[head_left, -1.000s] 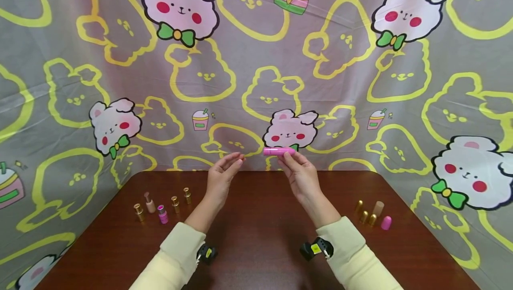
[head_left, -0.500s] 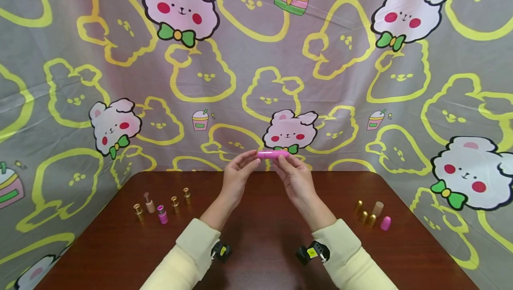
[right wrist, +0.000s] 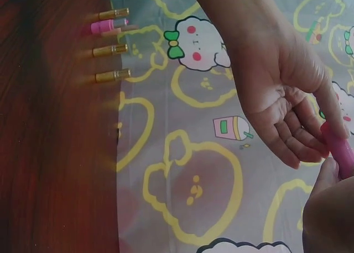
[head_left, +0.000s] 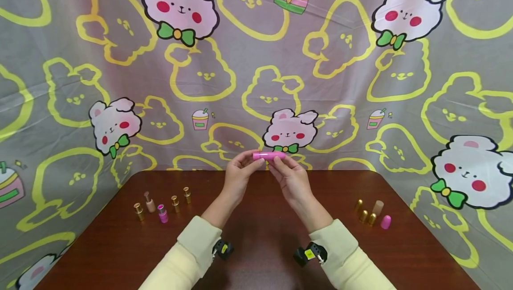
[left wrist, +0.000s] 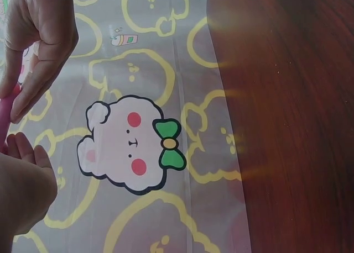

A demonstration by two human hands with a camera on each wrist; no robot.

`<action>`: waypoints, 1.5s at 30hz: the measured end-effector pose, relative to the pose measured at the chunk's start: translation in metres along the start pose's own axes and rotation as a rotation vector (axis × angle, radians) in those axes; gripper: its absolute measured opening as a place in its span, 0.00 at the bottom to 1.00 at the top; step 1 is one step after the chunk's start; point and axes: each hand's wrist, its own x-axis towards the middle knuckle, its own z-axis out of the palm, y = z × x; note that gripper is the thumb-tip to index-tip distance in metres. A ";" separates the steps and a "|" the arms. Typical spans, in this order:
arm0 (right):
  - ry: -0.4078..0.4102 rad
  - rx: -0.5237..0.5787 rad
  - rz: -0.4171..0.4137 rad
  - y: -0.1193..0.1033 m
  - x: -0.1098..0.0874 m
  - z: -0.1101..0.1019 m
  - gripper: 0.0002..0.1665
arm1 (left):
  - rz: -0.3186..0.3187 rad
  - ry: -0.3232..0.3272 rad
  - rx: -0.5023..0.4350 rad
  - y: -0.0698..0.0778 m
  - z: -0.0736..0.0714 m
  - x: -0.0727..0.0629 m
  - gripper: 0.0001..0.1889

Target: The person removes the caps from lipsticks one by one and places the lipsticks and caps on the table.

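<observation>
A closed pink lipstick with a rounded right end is held level above the far part of the table. My left hand pinches its left end between thumb and fingers. My right hand grips the rounded end. In the left wrist view the pink tube is cut off by the frame edge, with the right hand above and the left hand below. The right wrist view shows the lipstick between both hands' fingers.
On the brown table, uncapped lipsticks stand at left: several gold, including one gold lipstick, a pink one and a beige one. Several loose caps stand at right, among them a pink cap. A patterned cloth hangs behind.
My left hand has moved right and taken hold of the lipstick's left end. My right hand has carried the lipstick a little to the left and slightly down.
</observation>
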 end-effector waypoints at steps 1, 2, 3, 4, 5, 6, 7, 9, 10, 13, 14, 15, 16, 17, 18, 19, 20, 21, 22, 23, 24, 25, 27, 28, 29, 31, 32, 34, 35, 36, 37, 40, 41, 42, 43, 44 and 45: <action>-0.001 -0.006 0.000 0.000 0.000 0.000 0.09 | -0.001 -0.001 0.005 0.000 0.000 0.000 0.17; -0.003 -0.009 -0.001 0.000 -0.001 0.000 0.09 | -0.001 -0.001 0.008 0.000 -0.001 0.000 0.17; -0.005 -0.012 -0.001 0.001 -0.001 0.000 0.09 | 0.001 -0.001 0.011 0.000 -0.001 0.000 0.18; -0.008 -0.015 -0.002 0.001 -0.001 0.000 0.09 | 0.001 0.002 0.017 0.000 -0.001 0.000 0.17; -0.008 -0.012 -0.002 0.001 -0.002 0.001 0.09 | 0.003 0.005 0.027 0.000 -0.001 0.000 0.17; -0.009 -0.013 -0.005 0.002 -0.002 0.001 0.09 | 0.004 0.008 0.037 0.000 -0.001 0.000 0.17; -0.009 -0.016 -0.008 0.002 -0.002 0.001 0.10 | 0.008 0.013 0.045 0.000 -0.002 0.000 0.16; -0.002 -0.033 -0.014 0.003 -0.002 0.002 0.11 | 0.020 0.021 0.060 0.000 -0.002 -0.001 0.15; 0.003 -0.042 -0.015 0.003 -0.002 0.002 0.13 | 0.025 0.025 0.069 0.000 -0.002 -0.001 0.14; 0.018 -0.083 -0.012 0.002 -0.002 0.002 0.17 | 0.043 0.027 0.089 0.000 -0.003 -0.001 0.14; 0.024 -0.087 -0.013 0.002 -0.002 0.001 0.16 | 0.048 0.031 0.099 0.000 -0.004 -0.001 0.14; 0.027 -0.082 -0.020 0.000 -0.001 0.001 0.14 | 0.052 0.038 0.097 0.001 -0.005 0.000 0.14; 0.035 -0.065 -0.030 -0.001 0.000 0.000 0.11 | 0.055 0.052 0.098 0.001 -0.007 0.000 0.13; 0.047 -0.045 -0.042 -0.003 0.001 -0.002 0.08 | 0.058 0.071 0.093 0.002 -0.009 0.001 0.13; 0.053 -0.025 -0.054 -0.006 0.002 -0.004 0.07 | 0.061 0.091 0.086 0.003 -0.011 0.002 0.12; 0.060 -0.006 -0.068 -0.008 0.004 -0.006 0.07 | 0.061 0.113 0.074 0.003 -0.014 0.003 0.10; 0.070 0.014 -0.082 -0.011 0.006 -0.008 0.09 | 0.061 0.135 0.061 0.004 -0.018 0.003 0.09; 0.074 0.025 -0.091 -0.013 0.007 -0.011 0.09 | 0.057 0.151 0.046 0.005 -0.020 0.004 0.08; 0.079 0.032 -0.093 -0.016 0.007 -0.013 0.10 | 0.052 0.163 0.037 0.005 -0.023 0.004 0.07; 0.080 0.033 -0.090 -0.018 0.008 -0.015 0.10 | 0.046 0.165 0.029 0.007 -0.025 0.004 0.07; 0.076 0.026 -0.084 -0.019 0.008 -0.017 0.09 | 0.038 0.162 0.021 0.007 -0.027 0.004 0.07; 0.076 0.022 -0.079 -0.020 0.008 -0.018 0.09 | 0.030 0.158 0.014 0.008 -0.029 0.003 0.07; 0.069 0.010 -0.072 -0.022 0.007 -0.020 0.09 | 0.019 0.145 0.007 0.008 -0.031 0.002 0.07; 0.070 0.002 -0.070 -0.022 0.007 -0.021 0.09 | 0.018 0.139 0.001 0.008 -0.031 0.002 0.07; 0.070 -0.008 -0.070 -0.022 0.006 -0.023 0.09 | 0.016 0.133 0.000 0.008 -0.032 0.001 0.07; 0.066 -0.023 -0.077 -0.023 0.006 -0.025 0.09 | 0.018 0.123 -0.005 0.008 -0.032 0.001 0.07; 0.065 -0.033 -0.079 -0.024 0.005 -0.026 0.09 | 0.017 0.119 -0.004 0.008 -0.033 0.000 0.07; 0.065 -0.061 -0.076 -0.026 0.003 -0.028 0.10 | 0.006 0.114 -0.006 0.009 -0.035 -0.001 0.07; 0.064 -0.080 -0.073 -0.027 0.002 -0.030 0.09 | -0.002 0.112 -0.015 0.009 -0.036 -0.002 0.07; 0.064 -0.105 -0.068 -0.029 0.001 -0.032 0.08 | -0.010 0.108 -0.021 0.010 -0.038 -0.002 0.07; 0.062 -0.133 -0.064 -0.030 0.000 -0.034 0.07 | -0.017 0.104 -0.033 0.010 -0.040 -0.003 0.07; 0.046 -0.233 -0.053 -0.035 -0.002 -0.041 0.14 | -0.036 0.090 -0.083 0.011 -0.045 -0.005 0.08; 0.042 -0.263 -0.051 -0.037 -0.002 -0.044 0.17 | -0.038 0.084 -0.096 0.012 -0.047 -0.005 0.08; 0.037 -0.285 -0.054 -0.038 -0.003 -0.047 0.21 | -0.039 0.079 -0.099 0.012 -0.048 -0.006 0.08; 0.033 -0.306 -0.055 -0.039 -0.003 -0.050 0.23 | -0.042 0.075 -0.106 0.012 -0.050 -0.006 0.08; 0.028 -0.330 -0.053 -0.040 -0.003 -0.053 0.25 | -0.044 0.071 -0.105 0.012 -0.052 -0.007 0.08; 0.023 -0.350 -0.053 -0.042 -0.004 -0.057 0.25 | -0.044 0.071 -0.097 0.013 -0.053 -0.008 0.08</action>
